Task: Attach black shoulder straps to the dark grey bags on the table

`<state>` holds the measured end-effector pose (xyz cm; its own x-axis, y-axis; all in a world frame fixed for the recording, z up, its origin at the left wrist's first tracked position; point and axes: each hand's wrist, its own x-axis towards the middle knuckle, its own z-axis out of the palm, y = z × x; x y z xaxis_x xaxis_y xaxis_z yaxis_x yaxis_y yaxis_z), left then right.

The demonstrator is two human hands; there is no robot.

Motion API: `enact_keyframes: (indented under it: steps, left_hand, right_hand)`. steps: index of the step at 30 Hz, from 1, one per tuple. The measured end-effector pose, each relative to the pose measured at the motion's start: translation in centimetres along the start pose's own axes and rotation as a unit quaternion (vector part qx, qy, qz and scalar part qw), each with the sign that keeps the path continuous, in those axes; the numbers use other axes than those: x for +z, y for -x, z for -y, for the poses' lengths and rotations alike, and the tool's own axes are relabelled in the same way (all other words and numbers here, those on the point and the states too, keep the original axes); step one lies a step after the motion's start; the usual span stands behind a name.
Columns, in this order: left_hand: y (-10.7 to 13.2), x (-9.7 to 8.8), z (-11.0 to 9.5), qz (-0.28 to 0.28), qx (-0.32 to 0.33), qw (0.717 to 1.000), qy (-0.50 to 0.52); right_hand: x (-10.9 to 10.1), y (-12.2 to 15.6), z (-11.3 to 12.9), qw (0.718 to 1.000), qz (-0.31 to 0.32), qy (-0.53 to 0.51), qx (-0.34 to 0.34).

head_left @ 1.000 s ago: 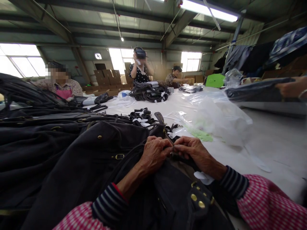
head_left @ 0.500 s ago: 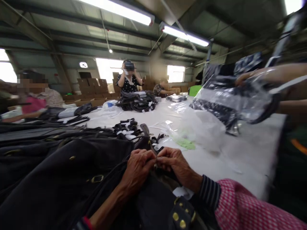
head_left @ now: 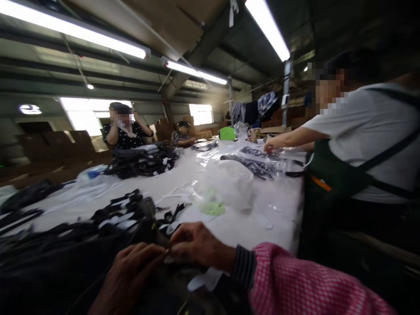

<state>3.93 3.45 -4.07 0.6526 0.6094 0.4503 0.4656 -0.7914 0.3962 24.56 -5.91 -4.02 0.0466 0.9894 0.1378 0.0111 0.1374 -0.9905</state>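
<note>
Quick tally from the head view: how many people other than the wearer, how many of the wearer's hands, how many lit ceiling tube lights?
Other people: 3, one in a white shirt and green apron, one in a dotted top, one far back
Wearer's hands: 2, left hand, right hand
Lit tube lights: 3
Total: 8

large workshop hall, dark metal roof with beams [head_left: 203,43]. long fluorescent tubes [head_left: 75,33] overhead, one more at upper right [head_left: 267,28]. bright windows on far wall [head_left: 85,118], smaller one [head_left: 201,113] further right. stacked cardboard boxes [head_left: 49,146] along far wall at left. long white worktable [head_left: 229,218] runs down middle of room. clothes hung near steel post [head_left: 288,92] at back right. view blurred.
</note>
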Motion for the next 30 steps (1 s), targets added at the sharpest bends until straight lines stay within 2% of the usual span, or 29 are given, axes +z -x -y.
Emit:
enact_keyframes:
  steps: [2,3,5,6,7,11,13,16,18,20,22,25,27,30]
  left_hand:
    - [0.4,-0.7,-1.6,0.071,-0.036,0.997,0.006]
    - [0.4,-0.8,-2.3,0.09,-0.046,0.995,0.011]
    - [0.2,-0.7,-3.1,0.103,-0.052,0.993,0.014]
    - [0.1,-0.7,-3.3,0.102,-0.049,0.993,0.016]
    - [-0.1,-0.8,-3.6,0.099,-0.041,0.994,0.018]
    - [-0.3,-2.6,-4.8,0.109,0.021,0.994,0.022]
    - [0.2,-4.2,-5.4,0.171,0.066,0.983,0.007]
    - [2.0,-5.9,-6.3,0.291,0.12,0.948,-0.037]
    - [3.3,-6.1,-6.9,0.323,0.126,0.935,-0.072]
    - [4.0,-5.6,-7.6,0.331,0.119,0.93,-0.11]
    - [3.9,-4.9,-8.3,0.343,0.116,0.92,-0.147]
    - [2.5,-4.4,-9.3,0.356,0.132,0.905,-0.19]
    - [1.5,-5.0,-9.8,0.341,0.153,0.902,-0.216]
    - [0.8,-7.0,-10.5,0.289,0.188,0.897,-0.278]
  right_hand:
    - [-2.5,2.4,1.2,0.991,-0.024,0.12,-0.047]
    - [-3.8,3.6,1.6,0.98,-0.033,0.187,-0.055]
    - [-6.1,5.8,2.0,0.949,-0.003,0.315,-0.017]
    - [-6.7,6.8,1.9,0.932,0.018,0.363,0.009]
    - [-7.0,7.7,1.8,0.913,0.039,0.406,0.006]
    - [-5.2,9.7,0.9,0.853,0.048,0.518,-0.032]
    - [-4.2,9.7,0.4,0.84,0.051,0.539,-0.04]
    - [-3.9,9.5,0.1,0.827,0.049,0.558,-0.058]
    - [-4.2,9.6,0.2,0.814,0.043,0.577,-0.054]
    - [-4.6,9.7,0.4,0.804,0.042,0.592,-0.039]
    - [-4.8,9.7,0.5,0.805,0.052,0.589,-0.038]
    - [-5.0,9.4,0.1,0.831,0.076,0.55,-0.04]
    - [-5.3,9.1,-0.3,0.854,0.083,0.512,-0.042]
    - [-6.0,8.6,-0.3,0.882,0.085,0.459,-0.071]
